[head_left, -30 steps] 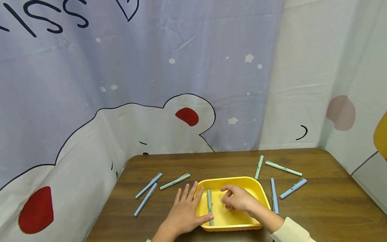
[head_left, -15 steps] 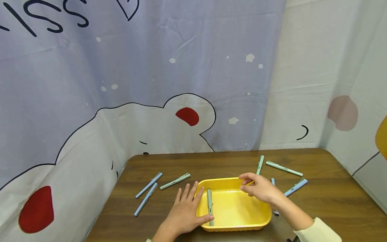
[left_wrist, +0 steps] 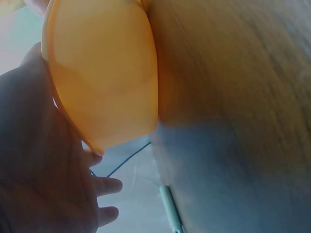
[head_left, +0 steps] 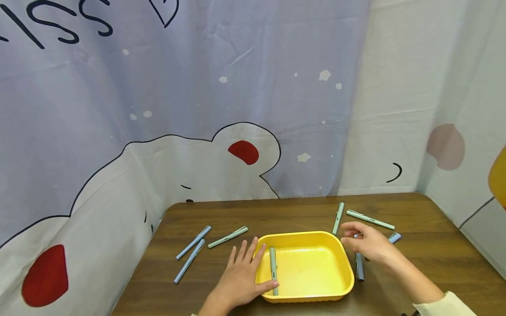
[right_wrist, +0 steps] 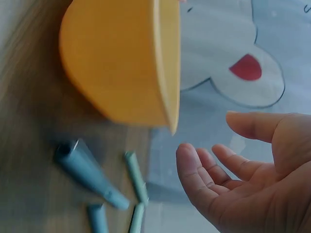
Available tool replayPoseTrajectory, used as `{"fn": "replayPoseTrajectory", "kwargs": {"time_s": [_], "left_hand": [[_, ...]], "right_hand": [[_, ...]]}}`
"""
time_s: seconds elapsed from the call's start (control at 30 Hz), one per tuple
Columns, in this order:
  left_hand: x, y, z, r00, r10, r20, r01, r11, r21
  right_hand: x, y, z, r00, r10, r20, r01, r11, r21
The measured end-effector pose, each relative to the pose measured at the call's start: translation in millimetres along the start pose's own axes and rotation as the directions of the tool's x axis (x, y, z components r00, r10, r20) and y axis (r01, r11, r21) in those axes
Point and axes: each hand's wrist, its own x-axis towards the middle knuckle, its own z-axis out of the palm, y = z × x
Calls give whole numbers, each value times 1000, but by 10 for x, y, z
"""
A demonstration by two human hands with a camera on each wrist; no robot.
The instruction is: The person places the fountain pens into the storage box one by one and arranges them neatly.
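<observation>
A yellow tray (head_left: 312,295) stands near the front of the wooden table with one green pen (head_left: 273,267) lying along its left side. My left hand (head_left: 239,278) rests on the tray's left rim, fingers spread, the thumb reaching over the rim by the pen's lower end. Beyond the tray's right edge, my right hand (head_left: 369,241) hovers with loosely bent fingers and nothing between them. Under it lies a blue pen (head_left: 359,267), partly hidden by the hand. In the right wrist view, that blue pen (right_wrist: 87,170) lies apart from the fingertips (right_wrist: 186,154).
Two blue pens (head_left: 189,261) and a green pen (head_left: 228,237) lie left of the tray. Behind my right hand are a green pen (head_left: 338,218) and another green pen (head_left: 370,219). A second blue pen (head_left: 394,238) is partly covered. A printed curtain (head_left: 221,87) hangs behind the table.
My right hand has moved from above the tray's inside rightward past its right rim, over the blue pens. The left hand and the tray stay in place.
</observation>
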Motion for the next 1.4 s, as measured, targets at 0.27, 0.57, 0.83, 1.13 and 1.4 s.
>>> {"fn": "replayPoseTrajectory", "kwargs": {"time_s": [0.27,0.57,0.83,1.13,1.4], "left_hand": [[-4,-10,11,1000,2,0,-2,1000,-7],[-6,-15,17,1000,6,-8,-6,1000,-5],[-6,-11,18,1000,-2,-9,2,1000,-6],[4,-21,32,1000,6,-18,-6,1000,-2],[-4,-26,33,1000,7,-19,-7,1000,-5]], "right_hand": [[-38,304,-219,999,25,-35,-26,1000,-8],[-70,571,-466,996,65,-61,-69,996,-58],[-57,799,-603,985,149,-86,-149,989,6],[-53,1005,-725,965,247,-87,-241,968,70],[29,1107,-777,943,325,-77,-323,946,36]]}}
